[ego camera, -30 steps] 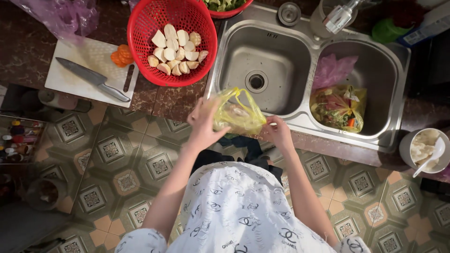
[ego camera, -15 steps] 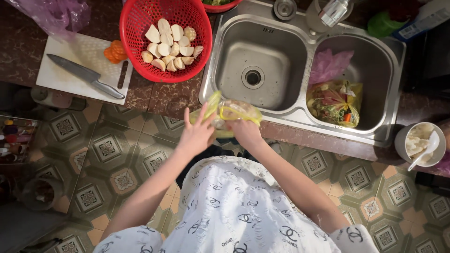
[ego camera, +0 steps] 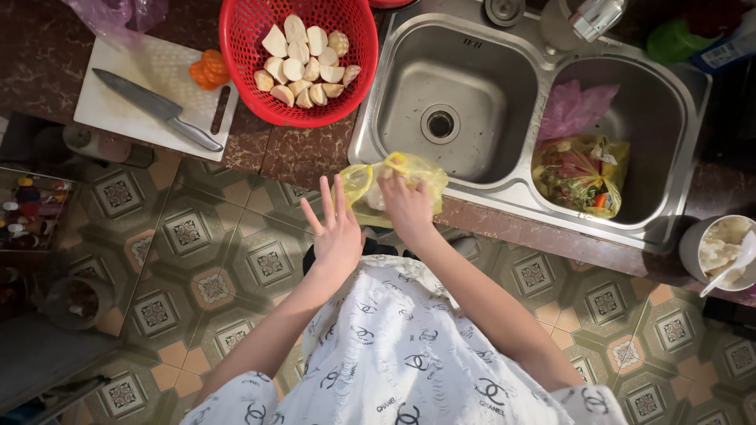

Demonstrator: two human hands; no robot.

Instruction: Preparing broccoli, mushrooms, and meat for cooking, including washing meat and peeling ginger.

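Dark stone counter (ego camera: 303,153), white cutting board (ego camera: 150,79), red basket (ego camera: 236,59), steel sink (ego camera: 520,185)

The right hand (ego camera: 407,206) grips a crumpled yellow plastic bag (ego camera: 394,182) at the front edge of the double steel sink (ego camera: 504,193), fingers closed on the plastic. The left hand (ego camera: 335,228), fingers spread, hovers just left of the bag, apart from it. Left of the sink sits a red colander (ego camera: 244,71) of pale cut chunks (ego camera: 303,59); further left, a white cutting board (ego camera: 150,67) bears a knife (ego camera: 157,109) and orange carrot pieces (ego camera: 209,69). The sink's right basin holds a yellow bag of scraps (ego camera: 581,173) and a pink bag (ego camera: 575,109). Right of the sink stands a white bowl (ego camera: 693,250) with a spoon (ego camera: 728,264).
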